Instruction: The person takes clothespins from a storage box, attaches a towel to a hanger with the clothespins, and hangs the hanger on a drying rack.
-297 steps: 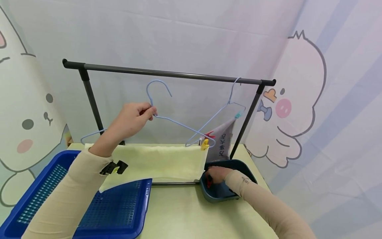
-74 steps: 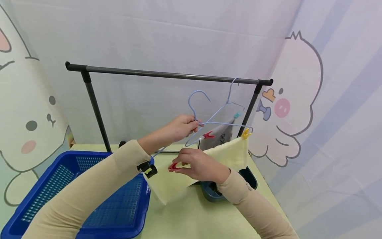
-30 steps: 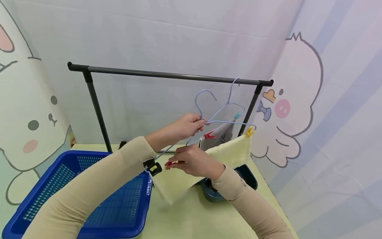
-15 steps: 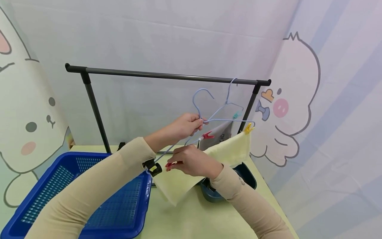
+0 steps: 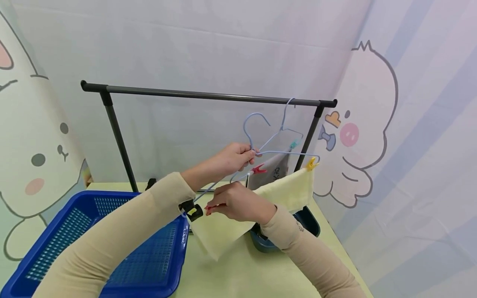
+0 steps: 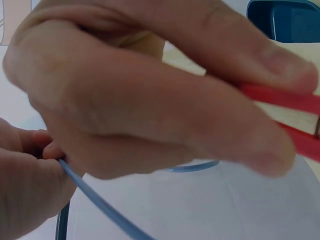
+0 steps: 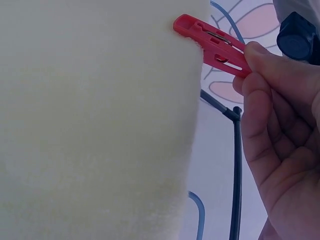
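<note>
My left hand (image 5: 234,159) grips a blue wire hanger (image 5: 287,152) just below its hook. Pale yellow cloth (image 5: 220,231) droops from the hanger, held at the right end by a yellow clothespin (image 5: 311,164). My right hand (image 5: 240,202) pinches a red clothespin (image 7: 215,47) between thumb and forefinger. In the right wrist view its nose overlaps the cloth's edge near the upper corner. The left wrist view shows the right hand large in front, squeezing the pin's handles, and the hanger wire running from the left hand behind.
A black rack (image 5: 208,94) stands across the back. On it hangs another blue hanger (image 5: 282,124) with a grey cloth (image 5: 273,167), a red clothespin (image 5: 258,169) and a teal one (image 5: 293,144). A blue basket (image 5: 149,285) sits left; a dark teal bin (image 5: 309,221) sits behind the right forearm.
The right hand has come from the teal bin to the cloth's left side, bringing a red clothespin. The left hand has carried the hanger right and slightly down. Little has moved in the last second.
</note>
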{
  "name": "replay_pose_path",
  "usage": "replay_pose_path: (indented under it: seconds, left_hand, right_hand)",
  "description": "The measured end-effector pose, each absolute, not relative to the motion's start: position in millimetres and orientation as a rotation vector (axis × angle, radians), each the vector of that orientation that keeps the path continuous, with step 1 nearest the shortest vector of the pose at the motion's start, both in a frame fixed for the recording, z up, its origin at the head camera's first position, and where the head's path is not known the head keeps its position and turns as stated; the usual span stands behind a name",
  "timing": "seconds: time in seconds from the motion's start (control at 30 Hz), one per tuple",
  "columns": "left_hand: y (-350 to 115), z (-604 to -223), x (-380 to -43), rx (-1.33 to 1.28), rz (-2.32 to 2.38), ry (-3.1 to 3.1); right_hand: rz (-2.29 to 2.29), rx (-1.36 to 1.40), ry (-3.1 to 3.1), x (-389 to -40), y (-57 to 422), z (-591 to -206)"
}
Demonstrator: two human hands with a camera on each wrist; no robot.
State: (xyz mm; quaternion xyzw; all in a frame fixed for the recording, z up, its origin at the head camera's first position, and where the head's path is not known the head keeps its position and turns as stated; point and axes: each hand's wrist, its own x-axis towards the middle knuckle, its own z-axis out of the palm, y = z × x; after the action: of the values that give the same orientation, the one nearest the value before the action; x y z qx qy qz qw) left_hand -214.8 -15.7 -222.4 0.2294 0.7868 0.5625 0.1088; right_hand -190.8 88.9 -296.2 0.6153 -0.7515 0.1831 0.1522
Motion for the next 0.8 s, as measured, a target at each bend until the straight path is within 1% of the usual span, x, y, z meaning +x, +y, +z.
replay_pose_path:
  seconds: [0.27, 0.8]
  left_hand:
    - [-16.3, -223.0, -213.6, 0.708, 1.649, 2.307]
    - [-19.5, -226.6, -215.7, 0.754, 1.569, 2.387]
  right_hand:
    - [0.484, 1.754, -2.169, -189.2, 87.6, -298.6]
    - [0.238, 1.685, -2.245, -183.4, 83.5, -305.2]
